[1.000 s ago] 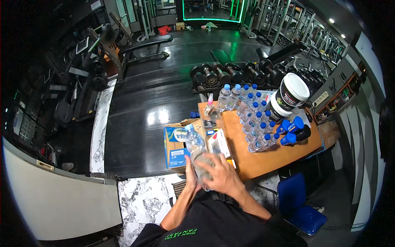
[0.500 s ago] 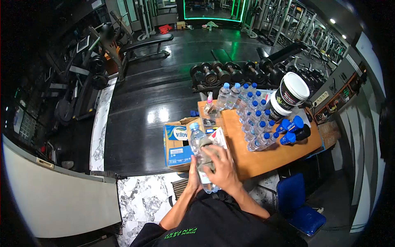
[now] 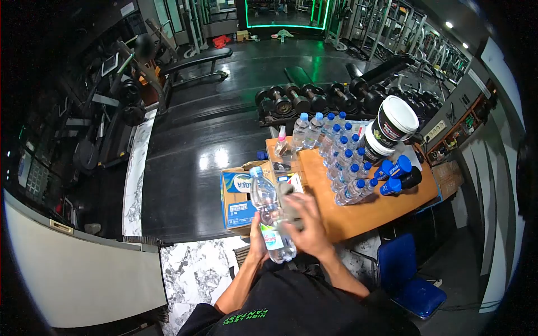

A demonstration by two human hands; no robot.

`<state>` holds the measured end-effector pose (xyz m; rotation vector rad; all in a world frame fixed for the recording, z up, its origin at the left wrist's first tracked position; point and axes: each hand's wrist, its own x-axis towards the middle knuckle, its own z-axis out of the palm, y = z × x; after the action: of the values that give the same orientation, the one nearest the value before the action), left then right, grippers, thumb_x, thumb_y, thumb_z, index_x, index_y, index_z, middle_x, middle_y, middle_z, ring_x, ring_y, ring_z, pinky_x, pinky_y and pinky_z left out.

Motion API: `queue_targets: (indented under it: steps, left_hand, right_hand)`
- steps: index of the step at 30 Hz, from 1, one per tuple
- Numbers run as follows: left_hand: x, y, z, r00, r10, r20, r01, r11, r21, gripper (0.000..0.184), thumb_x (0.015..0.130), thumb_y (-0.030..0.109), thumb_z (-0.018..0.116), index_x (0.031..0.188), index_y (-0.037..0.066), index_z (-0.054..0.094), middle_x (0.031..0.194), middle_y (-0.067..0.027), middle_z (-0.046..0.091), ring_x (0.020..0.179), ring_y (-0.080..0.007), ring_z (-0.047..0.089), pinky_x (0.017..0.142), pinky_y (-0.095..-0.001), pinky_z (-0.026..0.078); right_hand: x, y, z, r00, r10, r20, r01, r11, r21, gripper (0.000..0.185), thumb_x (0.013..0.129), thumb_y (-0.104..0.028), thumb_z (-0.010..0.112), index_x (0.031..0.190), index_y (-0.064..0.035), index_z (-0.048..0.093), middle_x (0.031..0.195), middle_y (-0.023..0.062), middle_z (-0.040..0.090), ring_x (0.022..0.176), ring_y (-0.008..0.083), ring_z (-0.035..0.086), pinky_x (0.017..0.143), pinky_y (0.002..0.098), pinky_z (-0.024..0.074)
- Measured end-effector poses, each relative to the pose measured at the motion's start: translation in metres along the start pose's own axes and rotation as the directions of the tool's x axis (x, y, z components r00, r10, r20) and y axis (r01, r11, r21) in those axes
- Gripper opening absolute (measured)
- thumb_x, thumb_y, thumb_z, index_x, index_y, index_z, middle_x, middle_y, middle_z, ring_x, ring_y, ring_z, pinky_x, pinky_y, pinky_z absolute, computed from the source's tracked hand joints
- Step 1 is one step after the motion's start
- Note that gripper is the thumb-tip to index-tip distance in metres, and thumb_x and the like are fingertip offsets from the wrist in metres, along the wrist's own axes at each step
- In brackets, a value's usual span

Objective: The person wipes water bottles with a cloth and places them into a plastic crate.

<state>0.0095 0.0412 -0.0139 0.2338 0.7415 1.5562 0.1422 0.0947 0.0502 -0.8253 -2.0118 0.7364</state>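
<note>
A large clear water bottle with a light-blue cap is held tilted in front of my body. My left hand is closed around its lower left side, near the white label. In my right hand is a grey-green cloth, smeared by motion, just at the bottle's right side; I cannot tell whether it touches the bottle. Behind the bottle stands an open blue-and-white cardboard box marked AQUA; its inside is mostly hidden.
On the wooden table stand several blue-capped bottles, a pink-topped spray bottle, stacked white-lidded tubs and blue shaker cups. A dumbbell rack lies beyond. A blue chair is at the right.
My right hand and the cloth have moved from over the bottle's front to its right side, uncovering more of the label. The bottle has shifted slightly left.
</note>
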Motion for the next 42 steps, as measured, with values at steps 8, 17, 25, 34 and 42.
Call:
queue_targets:
  steps: [8,17,25,34,42]
  left_hand:
    - [0.006,0.004,-0.029,0.995,-0.053,-0.084,0.052,0.999,-0.007,0.066,0.094,0.059,0.029,0.124,0.004,0.049,0.112,-0.0105,0.060,0.097,-0.0223,0.061,0.086,-0.0368,0.049]
    - [0.015,-0.004,-0.001,0.983,0.154,-0.104,-0.159,0.986,-0.045,0.054,0.096,0.049,0.034,0.122,0.005,0.050,0.110,-0.0107,0.060,0.098,-0.0226,0.060,0.085,-0.0386,0.050]
    - [0.013,0.001,-0.018,0.992,0.004,0.125,0.037,0.946,-0.322,0.067,0.088,0.064,0.040,0.122,0.007,0.049,0.112,-0.0122,0.059,0.094,-0.0256,0.061,0.080,-0.0402,0.052]
    - [0.008,0.015,0.008,0.954,0.276,-0.118,-0.287,0.953,-0.094,0.061,0.089,0.059,0.044,0.119,0.007,0.051,0.107,-0.0107,0.061,0.090,-0.0227,0.063,0.077,-0.0368,0.053]
    - [0.019,0.007,-0.007,0.913,0.403,-0.061,-0.406,0.913,-0.042,0.071,0.085,0.063,0.051,0.119,0.000,0.047,0.099,-0.0139,0.061,0.090,-0.0255,0.063,0.072,-0.0369,0.055]
  right_hand:
    - [-0.038,-0.010,-0.004,0.923,-0.063,0.381,0.116,0.986,-0.118,0.053,0.071,-0.013,0.068,0.123,-0.0166,0.057,0.122,0.0107,0.049,0.109,0.0342,0.049,0.094,0.0438,0.0411]
    - [0.008,0.001,-0.011,0.998,-0.045,0.033,0.039,0.989,0.143,0.044,0.071,-0.008,0.064,0.115,-0.0045,0.059,0.120,0.0162,0.053,0.112,0.0328,0.051,0.096,0.0393,0.0410]
    - [-0.027,-0.034,-0.003,0.915,-0.230,0.331,0.279,0.954,-0.109,0.039,0.066,-0.014,0.069,0.104,-0.0195,0.067,0.122,0.0046,0.054,0.109,0.0290,0.049,0.096,0.0506,0.0358]
    - [-0.034,0.018,0.014,0.991,0.116,0.063,-0.132,0.867,0.480,0.032,0.081,-0.016,0.055,0.109,0.0000,0.059,0.112,0.0152,0.059,0.107,0.0258,0.055,0.095,0.0356,0.0399]
    - [-0.059,0.049,0.043,0.766,0.461,0.448,-0.460,-0.094,0.883,0.048,0.096,-0.041,0.042,0.129,-0.0069,0.047,0.129,0.0087,0.052,0.118,0.0193,0.051,0.100,0.0374,0.0417]
